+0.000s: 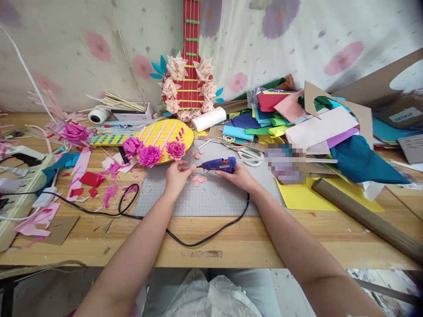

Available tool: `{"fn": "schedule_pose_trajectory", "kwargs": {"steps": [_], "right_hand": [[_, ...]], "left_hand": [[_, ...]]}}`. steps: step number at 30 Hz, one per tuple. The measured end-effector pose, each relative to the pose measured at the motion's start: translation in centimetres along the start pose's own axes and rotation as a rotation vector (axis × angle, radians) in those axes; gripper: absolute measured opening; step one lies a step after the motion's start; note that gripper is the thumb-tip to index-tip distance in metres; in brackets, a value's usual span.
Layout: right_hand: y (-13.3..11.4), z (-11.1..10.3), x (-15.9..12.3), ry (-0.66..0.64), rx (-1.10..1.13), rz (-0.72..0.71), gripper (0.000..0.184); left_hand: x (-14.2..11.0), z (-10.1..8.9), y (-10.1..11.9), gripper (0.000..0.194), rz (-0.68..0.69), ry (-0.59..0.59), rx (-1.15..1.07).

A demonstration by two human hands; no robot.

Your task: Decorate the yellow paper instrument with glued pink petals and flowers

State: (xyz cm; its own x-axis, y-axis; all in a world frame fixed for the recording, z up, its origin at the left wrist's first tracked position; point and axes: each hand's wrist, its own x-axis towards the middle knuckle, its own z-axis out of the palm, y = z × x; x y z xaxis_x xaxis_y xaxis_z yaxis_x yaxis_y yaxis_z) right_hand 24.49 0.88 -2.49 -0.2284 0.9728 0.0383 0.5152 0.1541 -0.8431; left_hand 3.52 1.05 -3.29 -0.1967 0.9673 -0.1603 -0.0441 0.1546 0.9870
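My right hand (238,176) is closed around a blue glue gun (219,165) whose nozzle points left toward my left hand. My left hand (177,173) pinches a small pink paper petal (191,167) at its fingertips, just below a yellow paper guitar (165,136) decorated with pink and magenta paper flowers (150,155). Several loose pink petals (198,179) lie on the grey cutting mat (205,198) between both hands. The glue gun's black cord (198,237) trails off the mat over the table edge.
A red paper guitar with cream flowers (190,83) leans on the wall. A heap of coloured paper sheets (297,119) fills the right side. Scissors (247,155), a white roll (209,119), a wooden rod (363,215), paper scraps (89,180) and a power strip (20,154) lie around.
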Motion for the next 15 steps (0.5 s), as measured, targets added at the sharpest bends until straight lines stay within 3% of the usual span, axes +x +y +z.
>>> {"fn": "schedule_pose_trajectory", "kwargs": {"steps": [15], "right_hand": [[-0.12, 0.1, -0.01, 0.001, -0.036, -0.006, 0.042]], "left_hand": [[0.18, -0.08, -0.21, 0.034, 0.006, -0.016, 0.009]]}}
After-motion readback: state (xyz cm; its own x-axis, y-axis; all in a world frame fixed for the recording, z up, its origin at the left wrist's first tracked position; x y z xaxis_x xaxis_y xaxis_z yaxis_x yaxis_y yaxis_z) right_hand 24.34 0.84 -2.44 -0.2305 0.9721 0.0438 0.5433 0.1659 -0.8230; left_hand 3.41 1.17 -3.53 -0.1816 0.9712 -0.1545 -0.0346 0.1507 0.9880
